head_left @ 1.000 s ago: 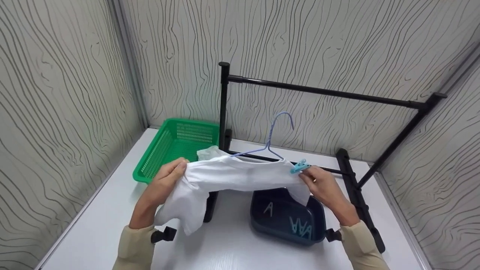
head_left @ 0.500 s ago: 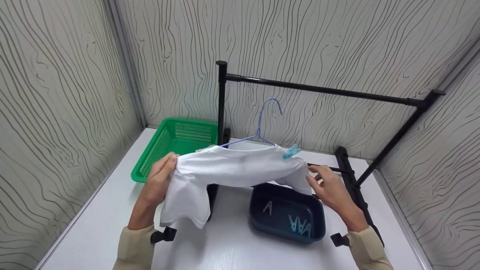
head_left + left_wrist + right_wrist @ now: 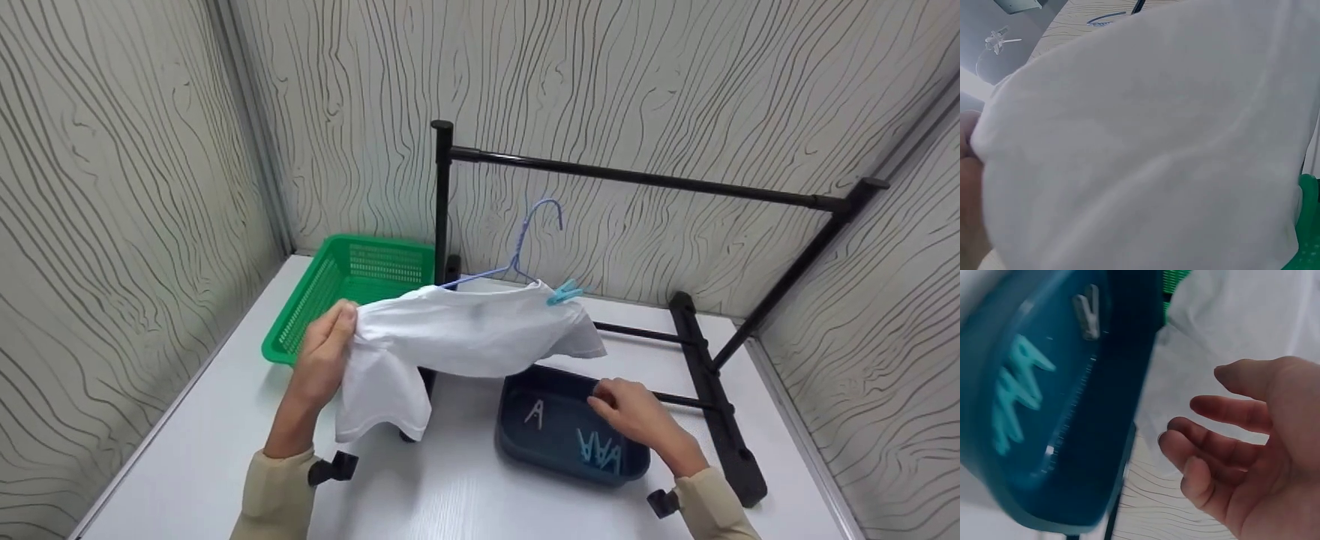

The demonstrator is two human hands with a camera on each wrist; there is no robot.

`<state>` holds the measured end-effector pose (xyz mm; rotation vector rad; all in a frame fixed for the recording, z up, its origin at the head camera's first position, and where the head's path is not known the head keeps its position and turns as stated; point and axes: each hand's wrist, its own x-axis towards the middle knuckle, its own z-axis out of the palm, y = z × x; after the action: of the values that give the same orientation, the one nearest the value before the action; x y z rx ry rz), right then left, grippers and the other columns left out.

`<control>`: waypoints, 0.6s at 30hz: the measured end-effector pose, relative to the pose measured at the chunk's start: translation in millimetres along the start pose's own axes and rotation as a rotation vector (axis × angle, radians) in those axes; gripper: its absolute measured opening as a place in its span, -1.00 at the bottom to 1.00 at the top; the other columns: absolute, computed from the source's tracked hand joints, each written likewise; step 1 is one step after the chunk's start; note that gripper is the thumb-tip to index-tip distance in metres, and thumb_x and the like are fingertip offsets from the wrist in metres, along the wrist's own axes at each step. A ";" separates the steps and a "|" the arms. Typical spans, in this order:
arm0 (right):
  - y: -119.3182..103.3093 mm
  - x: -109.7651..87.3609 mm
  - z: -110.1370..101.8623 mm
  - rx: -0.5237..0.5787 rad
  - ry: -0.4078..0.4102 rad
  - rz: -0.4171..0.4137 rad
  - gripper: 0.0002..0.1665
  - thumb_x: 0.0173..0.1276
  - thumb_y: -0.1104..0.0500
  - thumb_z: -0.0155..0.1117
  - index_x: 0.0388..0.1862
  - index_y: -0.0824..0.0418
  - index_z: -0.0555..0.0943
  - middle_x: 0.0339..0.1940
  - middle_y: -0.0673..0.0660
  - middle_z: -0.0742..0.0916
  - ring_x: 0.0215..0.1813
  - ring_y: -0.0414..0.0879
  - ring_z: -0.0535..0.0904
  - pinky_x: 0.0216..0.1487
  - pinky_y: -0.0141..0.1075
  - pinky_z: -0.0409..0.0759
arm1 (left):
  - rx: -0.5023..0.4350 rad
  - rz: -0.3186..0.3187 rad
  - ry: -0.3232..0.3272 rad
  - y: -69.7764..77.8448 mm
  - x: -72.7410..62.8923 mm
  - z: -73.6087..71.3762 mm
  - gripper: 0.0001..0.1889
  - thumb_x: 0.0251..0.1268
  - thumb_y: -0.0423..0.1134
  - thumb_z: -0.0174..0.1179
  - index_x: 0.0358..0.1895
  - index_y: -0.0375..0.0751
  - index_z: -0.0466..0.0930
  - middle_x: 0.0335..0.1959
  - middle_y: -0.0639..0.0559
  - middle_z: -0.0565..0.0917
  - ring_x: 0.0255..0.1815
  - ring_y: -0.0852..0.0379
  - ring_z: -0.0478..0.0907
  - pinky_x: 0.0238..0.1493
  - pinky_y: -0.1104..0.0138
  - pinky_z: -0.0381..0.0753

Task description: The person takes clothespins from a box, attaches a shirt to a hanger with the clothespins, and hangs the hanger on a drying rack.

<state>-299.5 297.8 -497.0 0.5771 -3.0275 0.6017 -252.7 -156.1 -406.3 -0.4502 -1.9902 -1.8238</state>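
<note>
A white short-sleeved shirt (image 3: pixel 472 330) hangs on a blue wire hanger (image 3: pixel 519 244). My left hand (image 3: pixel 326 356) pinches the shirt and hanger end at the left shoulder; in the left wrist view the white cloth (image 3: pixel 1145 135) fills most of the picture. One light-blue clothespin (image 3: pixel 566 292) is clipped at the shirt's right shoulder. My right hand (image 3: pixel 634 412) is over the right rim of a dark blue basin (image 3: pixel 517 446), its fingers loosely bent with nothing between them. Inside lie several teal clothespins (image 3: pixel 1019 385) and a grey clothespin (image 3: pixel 1089 314).
Behind the shirt stands a black rack with a raised top bar (image 3: pixel 637 178) and a foot (image 3: pixel 720 412) on the right. A green plastic basket (image 3: pixel 300 315) sits at the back left of the white table (image 3: pixel 442 495). Patterned walls (image 3: pixel 600 75) enclose the table.
My right hand has let go near the clothespin and come down over the basin. The shirt and hanger have shifted slightly left and up, the right sleeve hanging free. My left hand keeps its grip.
</note>
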 end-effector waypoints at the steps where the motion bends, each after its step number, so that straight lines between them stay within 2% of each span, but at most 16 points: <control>1: 1.2 0.3 4.5 -0.001 -0.011 0.006 -0.86 0.40 0.05 0.26 -0.25 0.08 0.65 -0.41 -0.07 0.64 -0.39 -0.26 0.47 -0.34 -0.31 0.47 | 0.003 0.003 0.001 0.2 -0.1 0.2 -0.67 0.61 -0.23 -0.20 -0.31 -0.40 0.41 -0.49 0.03 0.39 -0.44 0.17 0.42 -0.36 0.34 0.44; 5: 3.4 1.4 22.0 -0.025 -0.061 0.038 -0.85 0.36 0.08 0.30 -0.22 0.13 0.66 -0.41 -0.04 0.67 -0.41 -0.24 0.50 -0.35 -0.24 0.50 | 0.003 0.005 0.012 0.4 -1.7 0.1 -0.67 0.61 -0.24 -0.20 -0.31 -0.41 0.41 -0.49 0.03 0.40 -0.45 0.17 0.43 -0.38 0.34 0.45; 10: 6.0 0.6 42.0 -0.110 -0.111 0.059 -0.88 0.29 0.10 0.36 -0.33 0.11 0.61 -0.49 -0.03 0.64 -0.48 -0.18 0.50 -0.38 -0.16 0.51 | 0.002 0.003 0.030 -2.1 -3.5 -0.3 -0.66 0.61 -0.25 -0.21 -0.31 -0.43 0.41 -0.49 0.01 0.40 -0.46 0.18 0.43 -0.40 0.35 0.45; 15: 10.2 -2.2 54.7 -0.198 -0.149 0.099 -0.78 0.23 0.09 0.42 -0.44 0.12 0.54 -0.54 0.02 0.61 -0.49 -0.08 0.53 -0.39 -0.04 0.53 | -0.010 0.006 0.034 -5.0 -3.7 0.4 -0.64 0.61 -0.24 -0.22 -0.34 -0.47 0.37 -0.48 0.01 0.37 -0.44 0.19 0.40 -0.36 0.36 0.42; 18: 10.7 -1.8 59.0 -0.215 -0.159 0.115 -0.76 0.23 0.08 0.41 -0.47 0.12 0.53 -0.57 0.03 0.59 -0.51 -0.09 0.50 -0.40 -0.04 0.52 | -0.015 0.023 0.018 -6.4 -4.3 0.7 -0.64 0.61 -0.25 -0.23 -0.33 -0.46 0.37 -0.48 0.01 0.37 -0.43 0.19 0.40 -0.36 0.35 0.42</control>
<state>-297.6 285.8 -555.8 0.4648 -3.2344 0.2350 -252.1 -155.8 -414.0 -0.4578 -1.9520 -1.8237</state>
